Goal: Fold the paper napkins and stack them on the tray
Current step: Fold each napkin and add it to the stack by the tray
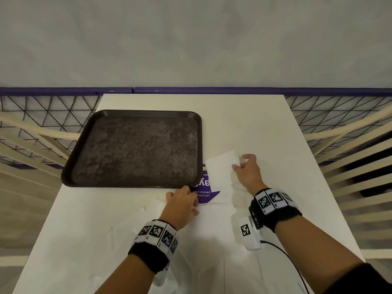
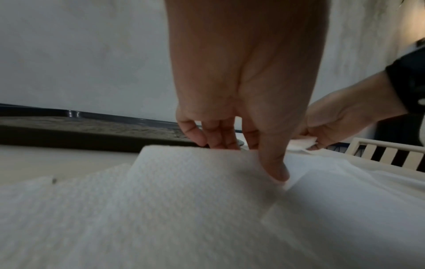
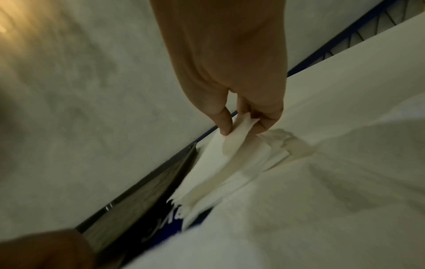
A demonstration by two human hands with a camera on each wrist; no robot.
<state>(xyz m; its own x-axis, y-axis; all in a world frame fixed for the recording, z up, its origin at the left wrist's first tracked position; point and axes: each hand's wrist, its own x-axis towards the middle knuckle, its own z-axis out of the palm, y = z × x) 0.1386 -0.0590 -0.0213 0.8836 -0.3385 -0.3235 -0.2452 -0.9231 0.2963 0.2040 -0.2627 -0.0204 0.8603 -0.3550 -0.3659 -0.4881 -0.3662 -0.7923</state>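
The tray is set on the table toward its far left corner. Just right of the tray's near right corner a napkin is lifted, while loose napkins are spread along the near edge.

You face white table against grey mottled wall. Purple rail with black mesh behind. Cream slatted furniture, perhaps chairs, on both sides.

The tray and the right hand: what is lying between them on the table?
In the head view, the white napkin pinched by the right hand lies between it and the tray, partly covering a purple printed sign on the table.
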